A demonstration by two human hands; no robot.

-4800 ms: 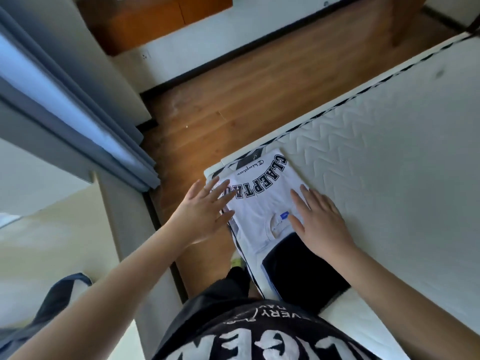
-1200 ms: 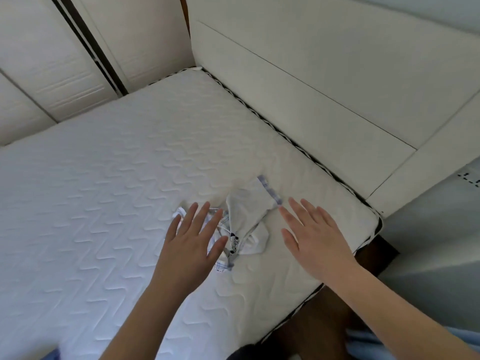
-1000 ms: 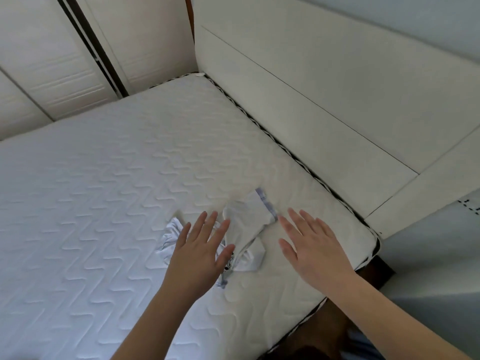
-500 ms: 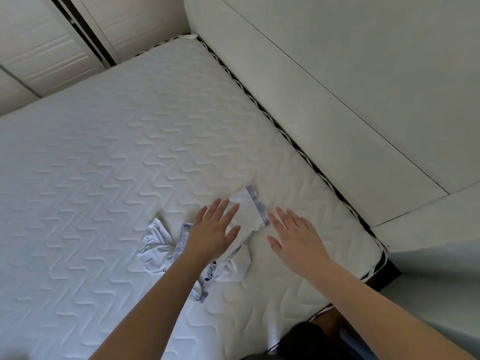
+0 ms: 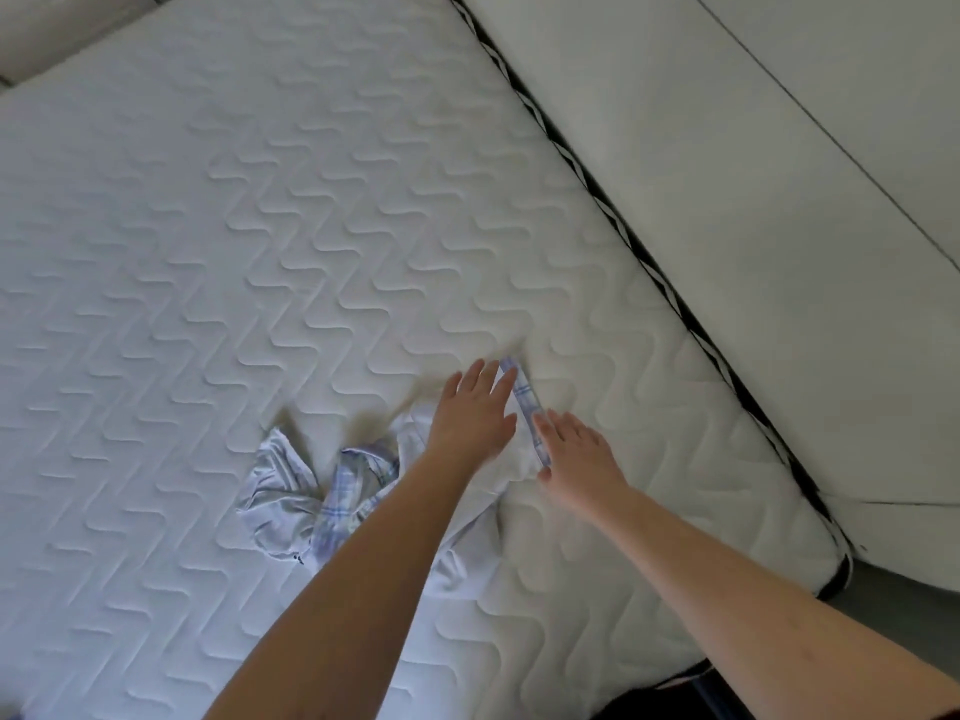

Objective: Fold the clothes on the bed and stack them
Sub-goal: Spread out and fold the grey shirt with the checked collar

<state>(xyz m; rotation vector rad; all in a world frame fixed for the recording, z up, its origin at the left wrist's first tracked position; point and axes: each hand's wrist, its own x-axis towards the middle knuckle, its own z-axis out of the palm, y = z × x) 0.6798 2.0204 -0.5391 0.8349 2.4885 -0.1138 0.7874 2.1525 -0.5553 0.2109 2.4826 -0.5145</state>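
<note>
My left hand [image 5: 475,415] lay flat on crumpled white garment [image 5: 291,491], fingers straight; right hand [image 5: 576,454] spread at its plaid hem. Garment lay on quilted white bed [image 5: 260,200], near pale headboard [image 5: 727,174].

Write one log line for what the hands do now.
left hand: flat on shirt | right hand: open by shirt's edge | shirt: crumpled on bed

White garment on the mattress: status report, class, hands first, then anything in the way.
Left hand open, flat on the white garment. Right hand open at its plaid-trimmed edge. Garment crumpled, unfolded. Nothing in the way on the mattress.
</note>
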